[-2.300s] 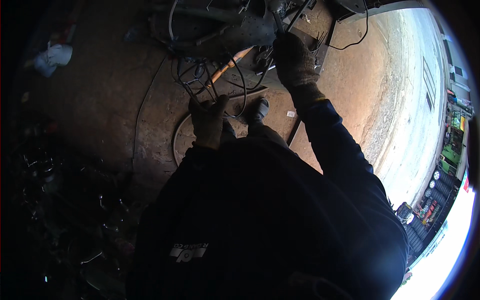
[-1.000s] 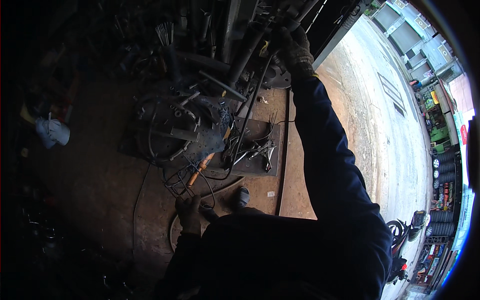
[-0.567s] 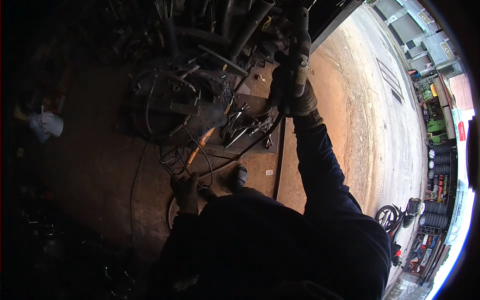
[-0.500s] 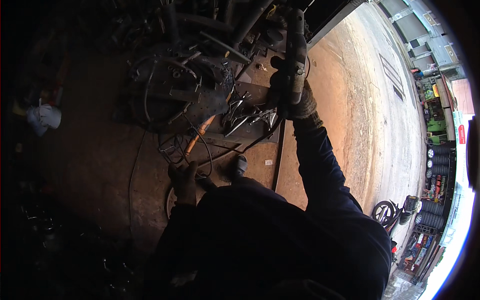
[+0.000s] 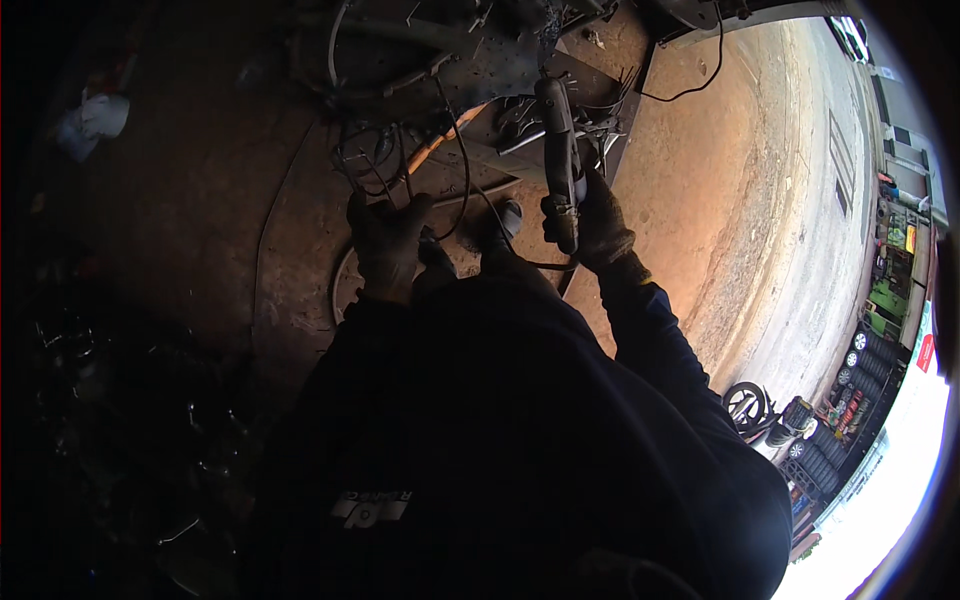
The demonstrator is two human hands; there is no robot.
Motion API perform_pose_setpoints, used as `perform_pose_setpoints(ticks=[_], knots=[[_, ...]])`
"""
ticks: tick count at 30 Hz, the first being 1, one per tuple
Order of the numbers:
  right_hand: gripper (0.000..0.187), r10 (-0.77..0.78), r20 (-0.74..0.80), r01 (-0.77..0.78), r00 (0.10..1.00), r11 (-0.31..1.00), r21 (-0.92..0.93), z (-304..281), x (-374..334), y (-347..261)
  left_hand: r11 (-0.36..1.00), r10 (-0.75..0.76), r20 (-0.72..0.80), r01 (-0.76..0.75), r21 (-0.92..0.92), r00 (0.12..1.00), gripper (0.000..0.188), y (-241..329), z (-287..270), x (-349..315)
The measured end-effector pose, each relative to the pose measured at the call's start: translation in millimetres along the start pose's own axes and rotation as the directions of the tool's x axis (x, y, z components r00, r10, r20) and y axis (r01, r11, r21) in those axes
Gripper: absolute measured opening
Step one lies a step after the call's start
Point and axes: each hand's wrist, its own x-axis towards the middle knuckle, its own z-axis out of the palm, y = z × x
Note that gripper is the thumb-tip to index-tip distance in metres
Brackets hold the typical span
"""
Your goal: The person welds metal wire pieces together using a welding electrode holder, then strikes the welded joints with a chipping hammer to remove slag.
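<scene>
In my right hand, which wears a dark work glove, is a long, dark, tube-shaped tool with a band round its lower part. It stands nearly upright in view, and a black cable runs to its lower end. My gloved left hand is curled at a loop of dark cable, left of my feet; shadow hides much of its grip. Just beyond that hand lies an orange handle, leaning on a dark metal frame.
Several metal rods and hand tools lie on a plate beyond my feet. A shoe shows between my hands. A pale bundle sits far left, dark glinting parts lower left. A motorcycle wheel stands right, by the road.
My right hand has drawn the tool down, nearer my body and nearer my left hand. The view has shifted, so the metal frame and orange handle sit higher in the picture.
</scene>
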Motion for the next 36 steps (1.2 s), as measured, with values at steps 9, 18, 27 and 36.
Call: perform_pose_setpoints(ticks=[9,18,27,36], knots=[[0.06,-0.252,-0.017,0.229,0.968,0.904,-0.361,36.1,12.7,-45.7,0.979,-0.099,-0.024,0.102,0.178,0.995,0.101,43.4,-3.9,-16.7],[0.059,-0.182,-0.03,0.16,0.983,0.923,-0.351,37.5,5.9,-46.2,0.98,-0.033,0.059,0.021,0.2,0.998,0.065,34.1,-8.3,-10.9],[0.047,-0.241,-0.038,0.204,0.97,0.885,-0.419,45.9,8.9,-48.2,0.984,-0.125,0.129,0.106,0.144,0.984,0.096,22.8,-14.5,-3.5],[0.041,-0.198,-0.045,0.161,0.979,0.894,-0.418,49.4,15.3,-49.9,0.978,-0.061,0.028,0.054,0.199,0.998,0.102,16.2,-11.6,-6.9]])
